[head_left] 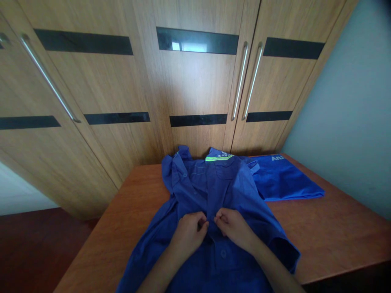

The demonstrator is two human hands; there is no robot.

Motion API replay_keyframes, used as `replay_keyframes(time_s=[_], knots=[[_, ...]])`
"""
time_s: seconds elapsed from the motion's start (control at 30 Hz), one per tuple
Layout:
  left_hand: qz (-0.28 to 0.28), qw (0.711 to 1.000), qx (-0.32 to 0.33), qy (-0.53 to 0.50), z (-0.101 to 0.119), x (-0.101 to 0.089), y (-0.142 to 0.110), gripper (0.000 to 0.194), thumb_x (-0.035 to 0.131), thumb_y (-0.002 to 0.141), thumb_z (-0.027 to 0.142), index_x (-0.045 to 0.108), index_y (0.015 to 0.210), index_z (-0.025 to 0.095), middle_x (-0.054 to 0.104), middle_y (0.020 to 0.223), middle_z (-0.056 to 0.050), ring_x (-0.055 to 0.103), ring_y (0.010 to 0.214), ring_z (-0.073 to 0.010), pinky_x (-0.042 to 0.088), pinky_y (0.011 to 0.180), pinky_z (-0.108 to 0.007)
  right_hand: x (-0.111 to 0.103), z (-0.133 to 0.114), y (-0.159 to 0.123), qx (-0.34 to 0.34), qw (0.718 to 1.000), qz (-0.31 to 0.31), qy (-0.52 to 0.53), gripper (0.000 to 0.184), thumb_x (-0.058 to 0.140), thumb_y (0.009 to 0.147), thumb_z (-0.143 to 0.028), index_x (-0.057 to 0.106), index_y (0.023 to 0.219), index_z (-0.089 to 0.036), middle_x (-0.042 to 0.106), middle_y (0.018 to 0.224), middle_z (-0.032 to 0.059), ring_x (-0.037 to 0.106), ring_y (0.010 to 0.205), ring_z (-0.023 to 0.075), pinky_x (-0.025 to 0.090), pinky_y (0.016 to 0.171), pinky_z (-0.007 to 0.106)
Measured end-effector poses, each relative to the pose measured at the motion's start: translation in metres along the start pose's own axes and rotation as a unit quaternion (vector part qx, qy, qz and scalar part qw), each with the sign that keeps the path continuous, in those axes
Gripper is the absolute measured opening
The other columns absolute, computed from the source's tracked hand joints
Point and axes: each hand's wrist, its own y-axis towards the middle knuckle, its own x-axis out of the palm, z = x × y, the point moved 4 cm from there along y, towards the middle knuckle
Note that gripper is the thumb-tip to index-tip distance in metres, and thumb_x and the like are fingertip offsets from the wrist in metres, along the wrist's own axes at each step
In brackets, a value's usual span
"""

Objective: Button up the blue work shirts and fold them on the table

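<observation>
The blue work shirt [192,183] lies spread on the wooden table [134,203], under and around both hands. The left hand [191,230] and right hand [230,226] sit over its front, on either side of the button strip, slightly apart from each other. Each has its fingers curled with the tips close together; whether they pinch cloth, I cannot tell. A folded blue cloth [284,181] lies beyond the right hand, beside the shirt.
</observation>
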Motion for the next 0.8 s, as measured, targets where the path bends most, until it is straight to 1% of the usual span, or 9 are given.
replay_keyframes(time_s=[0.1, 0.17, 0.27, 0.37, 0.43, 0.53, 0.6, 0.67, 0.8], knots=[[-0.027, 0.999, -0.009, 0.024, 0.0, -0.011, -0.007, 0.019, 0.051, 0.082, 0.026, 0.064, 0.069, 0.02, 0.066, 0.065, -0.001, 0.061, 0.061, -0.0156, 0.036, 0.054, -0.021, -0.01, -0.013, -0.003, -0.038, 0.992, -0.01, -0.121, 0.017, 0.057, 0.077, -0.025, 0.06, 0.061, -0.021, 0.061, 0.053, -0.0006, 0.053, 0.048, 0.0129, 0.029, 0.048, 0.023], [-0.02, 0.999, -0.003, 0.049, 0.005, -0.026, -0.004, 0.019, 0.052, 0.082, 0.027, 0.065, 0.069, 0.02, 0.066, 0.064, 0.0, 0.06, 0.06, -0.0155, 0.035, 0.053, -0.022, -0.02, -0.027, 0.003, -0.043, 0.981, 0.013, -0.188, 0.018, 0.06, 0.078, -0.029, 0.062, 0.061, -0.021, 0.063, 0.056, 0.0013, 0.057, 0.052, 0.0148, 0.03, 0.051, 0.025], [0.055, 0.993, 0.016, 0.107, 0.017, -0.056, 0.013, 0.018, 0.05, 0.085, 0.025, 0.065, 0.076, 0.02, 0.066, 0.07, -0.002, 0.06, 0.066, -0.016, 0.038, 0.059, -0.023, -0.034, -0.052, 0.022, -0.025, 0.956, 0.08, -0.281, 0.021, 0.056, 0.083, -0.036, 0.065, 0.071, -0.022, 0.068, 0.067, 0.005, 0.062, 0.064, 0.0191, 0.034, 0.056, 0.027], [0.124, 0.974, 0.042, 0.184, 0.027, -0.075, 0.041, 0.015, 0.049, 0.086, 0.021, 0.064, 0.087, 0.019, 0.066, 0.085, -0.006, 0.061, 0.08, -0.0183, 0.043, 0.074, -0.027, -0.03, -0.073, 0.047, -0.022, 0.93, 0.108, -0.351, 0.02, 0.053, 0.085, -0.037, 0.064, 0.087, -0.02, 0.07, 0.087, 0.01, 0.065, 0.081, 0.0241, 0.041, 0.066, 0.03], [0.124, 0.962, 0.029, 0.241, 0.024, -0.074, 0.059, 0.016, 0.051, 0.085, 0.021, 0.064, 0.093, 0.018, 0.064, 0.096, -0.01, 0.061, 0.092, -0.0212, 0.043, 0.084, -0.03, -0.019, -0.077, 0.062, -0.016, 0.919, 0.102, -0.38, 0.024, 0.057, 0.082, -0.036, 0.062, 0.097, -0.018, 0.067, 0.099, 0.0141, 0.063, 0.092, 0.0273, 0.044, 0.074, 0.033], [0.075, 0.949, -0.037, 0.305, 0.008, -0.058, 0.074, 0.019, 0.056, 0.083, 0.025, 0.065, 0.097, 0.015, 0.063, 0.104, -0.015, 0.06, 0.101, -0.0272, 0.046, 0.086, -0.035, -0.004, -0.063, 0.076, 0.028, 0.909, 0.085, -0.407, 0.038, 0.064, 0.076, -0.031, 0.058, 0.109, -0.012, 0.062, 0.109, 0.0198, 0.06, 0.102, 0.0312, 0.047, 0.079, 0.037], [0.049, 0.945, -0.065, 0.315, -0.004, -0.046, 0.075, 0.021, 0.058, 0.081, 0.026, 0.066, 0.098, 0.014, 0.064, 0.103, -0.018, 0.062, 0.099, -0.0303, 0.049, 0.081, -0.037, 0.0, -0.048, 0.079, 0.054, 0.906, 0.085, -0.411, 0.041, 0.064, 0.074, -0.023, 0.058, 0.111, -0.009, 0.06, 0.111, 0.0224, 0.06, 0.103, 0.0317, 0.047, 0.08, 0.037], [0.04, 0.947, -0.07, 0.31, -0.011, -0.037, 0.071, 0.022, 0.058, 0.081, 0.024, 0.066, 0.099, 0.013, 0.066, 0.099, -0.019, 0.064, 0.095, -0.0315, 0.05, 0.078, -0.038, -0.001, -0.035, 0.079, 0.064, 0.908, 0.09, -0.405, 0.037, 0.062, 0.073, -0.016, 0.06, 0.109, -0.008, 0.062, 0.109, 0.0233, 0.062, 0.101, 0.0306, 0.047, 0.081, 0.035], [0.035, 0.954, -0.074, 0.288, -0.017, -0.032, 0.063, 0.021, 0.054, 0.084, 0.024, 0.064, 0.099, 0.013, 0.068, 0.095, -0.02, 0.066, 0.091, -0.0318, 0.049, 0.076, -0.04, -0.013, -0.02, 0.079, 0.063, 0.918, 0.092, -0.381, 0.025, 0.056, 0.076, -0.012, 0.065, 0.099, -0.009, 0.068, 0.098, 0.0206, 0.066, 0.092, 0.0276, 0.046, 0.078, 0.033]])
